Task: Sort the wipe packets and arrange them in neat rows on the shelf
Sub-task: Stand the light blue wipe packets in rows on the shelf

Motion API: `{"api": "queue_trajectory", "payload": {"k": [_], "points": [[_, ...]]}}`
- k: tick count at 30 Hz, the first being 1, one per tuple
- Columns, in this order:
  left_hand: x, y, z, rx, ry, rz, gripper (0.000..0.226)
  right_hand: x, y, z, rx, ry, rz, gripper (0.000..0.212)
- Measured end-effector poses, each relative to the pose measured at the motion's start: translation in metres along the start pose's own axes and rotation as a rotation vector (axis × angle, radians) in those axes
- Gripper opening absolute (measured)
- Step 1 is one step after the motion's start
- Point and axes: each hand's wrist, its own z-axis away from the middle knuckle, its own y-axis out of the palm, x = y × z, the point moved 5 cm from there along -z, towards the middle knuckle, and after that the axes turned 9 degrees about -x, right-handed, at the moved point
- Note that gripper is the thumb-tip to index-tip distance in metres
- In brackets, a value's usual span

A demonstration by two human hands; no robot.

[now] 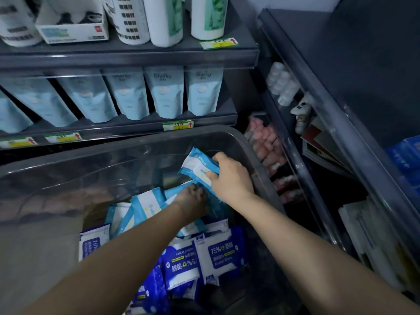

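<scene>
Dark shop shelves (127, 54) above a clear bin (136, 142) of wipe packets (218, 253).

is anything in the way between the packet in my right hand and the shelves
Yes: the packet in the right hand is inside the clear bin, whose far wall rises between it and the shelves. Pale blue pouches fill the nearest shelf.

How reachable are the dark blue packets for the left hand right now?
Probably yes: the dark blue packets lie uncovered in the open bin, nearer the person than where the left hand is.
</scene>
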Motion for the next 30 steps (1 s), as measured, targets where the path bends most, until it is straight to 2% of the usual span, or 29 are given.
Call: {"api": "queue_trajectory", "payload": {"k": [3,5,9,12,16,18,20,25,30], "points": [[0.022,0.005,0.026,-0.058,-0.193,0.154,0.046,-0.002,0.003,0.001,0.011,-0.009,-0.008,0.034],[0.039,0.010,0.049,-0.109,-0.312,0.252,0.055,-0.001,0.005,0.002,0.015,-0.014,-0.018,0.034],[0.057,0.042,0.086,-0.045,-0.556,0.636,0.056,0.000,0.010,0.014,0.032,-0.015,-0.037,0.036],[0.060,0.054,0.107,-0.065,-0.680,0.908,0.057,0.002,0.008,0.026,0.026,0.008,-0.080,0.034],[0.063,0.056,0.130,-0.177,-0.781,1.339,0.034,0.005,-0.004,0.045,-0.043,0.057,-0.175,0.029],[0.061,0.048,0.142,-0.281,-0.792,1.535,0.019,0.007,-0.011,0.060,-0.088,0.094,-0.227,0.027],[0.058,0.039,0.152,-0.370,-0.767,1.661,0.021,0.008,-0.019,0.079,-0.143,0.134,-0.273,0.026],[0.045,0.005,0.164,-0.492,-0.613,1.768,0.034,0.008,-0.051,0.129,-0.294,0.198,-0.331,0.029],[0.021,-0.040,0.168,-0.534,-0.445,1.871,0.028,-0.012,-0.093,0.186,-0.473,0.261,-0.364,0.030]]}}
